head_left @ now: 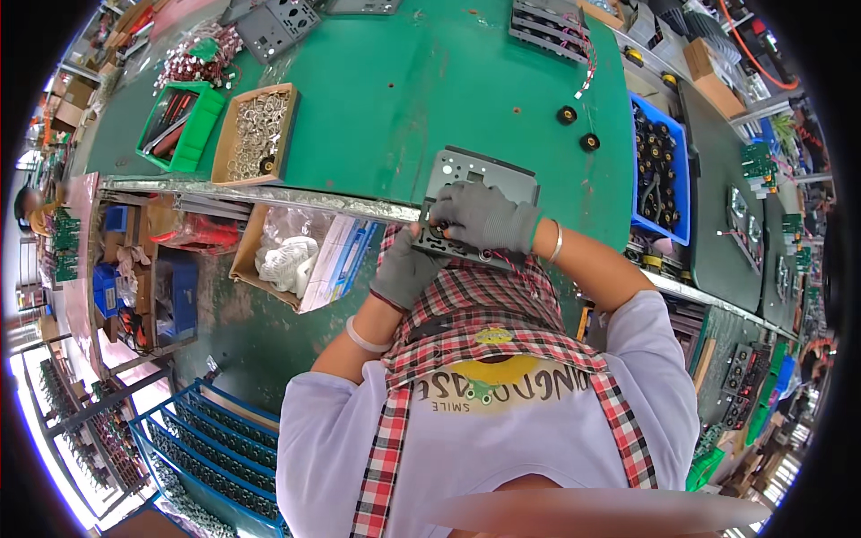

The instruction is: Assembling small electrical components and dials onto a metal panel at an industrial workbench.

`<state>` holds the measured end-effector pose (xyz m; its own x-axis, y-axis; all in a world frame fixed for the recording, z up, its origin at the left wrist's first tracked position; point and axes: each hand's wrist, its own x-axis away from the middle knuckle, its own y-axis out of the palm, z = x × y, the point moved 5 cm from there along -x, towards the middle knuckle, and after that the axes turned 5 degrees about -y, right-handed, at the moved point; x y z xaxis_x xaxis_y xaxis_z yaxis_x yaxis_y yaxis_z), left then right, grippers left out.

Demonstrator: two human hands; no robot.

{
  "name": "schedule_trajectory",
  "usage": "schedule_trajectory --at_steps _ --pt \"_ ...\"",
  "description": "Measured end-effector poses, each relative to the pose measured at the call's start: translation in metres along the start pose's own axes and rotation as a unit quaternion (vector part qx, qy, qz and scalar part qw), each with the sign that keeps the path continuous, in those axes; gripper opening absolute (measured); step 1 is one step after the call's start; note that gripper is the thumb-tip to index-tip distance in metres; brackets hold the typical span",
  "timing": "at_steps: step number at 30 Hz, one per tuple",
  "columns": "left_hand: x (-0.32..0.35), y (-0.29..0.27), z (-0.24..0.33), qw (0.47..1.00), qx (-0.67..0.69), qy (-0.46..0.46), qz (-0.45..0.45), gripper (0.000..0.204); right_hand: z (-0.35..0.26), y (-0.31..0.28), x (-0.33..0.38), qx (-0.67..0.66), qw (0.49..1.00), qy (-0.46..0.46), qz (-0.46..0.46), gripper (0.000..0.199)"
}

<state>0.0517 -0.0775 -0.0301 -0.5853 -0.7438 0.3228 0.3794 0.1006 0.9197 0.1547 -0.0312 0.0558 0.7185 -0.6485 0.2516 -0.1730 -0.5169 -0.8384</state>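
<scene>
A dark grey metal panel (491, 170) with cut-out holes lies at the near edge of the green table, partly over my lap. My left hand (408, 269), in a grey glove, grips its near left corner, thumb on top and fingers beneath. Over the middle of the panel is my gloved right hand (484, 218), fingers curled down against the surface. Whatever its fingertips hold is hidden. Red wires (487, 255) show at the panel's near edge. Two black round knobs (566, 115) sit on the table beyond my right hand.
On the left stand a cardboard box of metal rings (260, 134) and a green bin of tools (182, 125). A blue bin of black knobs (659, 166) is at the right. Farther back lies a grey unit with fans (549, 31). Below the table is an open carton (260, 247).
</scene>
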Motion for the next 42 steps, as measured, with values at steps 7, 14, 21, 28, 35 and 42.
schedule_trajectory --at_steps 7,14,21,28,35,42 --pt "0.002 -0.012 -0.006 1.000 0.026 0.009 0.010 0.029 0.001 0.005 -0.005 0.000 0.998 -0.053 0.025 0.024" --pt "0.005 0.004 -0.004 0.999 0.012 0.011 -0.037 0.033 -0.001 0.004 -0.005 0.039 0.999 0.012 -0.005 0.026" --pt "0.004 -0.006 -0.006 1.000 0.023 0.002 -0.013 0.030 -0.010 0.004 -0.003 0.169 0.979 0.093 0.064 0.029" --pt "0.008 0.005 -0.003 1.000 -0.022 0.009 0.011 0.038 0.002 0.011 -0.004 0.162 0.973 0.133 0.093 0.026" --pt "0.006 0.007 0.000 0.998 -0.058 0.017 -0.006 0.045 0.017 0.003 0.015 0.026 0.988 0.107 0.107 0.025" --pt "0.005 0.000 -0.007 0.998 -0.054 -0.013 0.003 0.052 0.015 0.000 0.024 0.013 0.980 0.096 0.176 0.030"
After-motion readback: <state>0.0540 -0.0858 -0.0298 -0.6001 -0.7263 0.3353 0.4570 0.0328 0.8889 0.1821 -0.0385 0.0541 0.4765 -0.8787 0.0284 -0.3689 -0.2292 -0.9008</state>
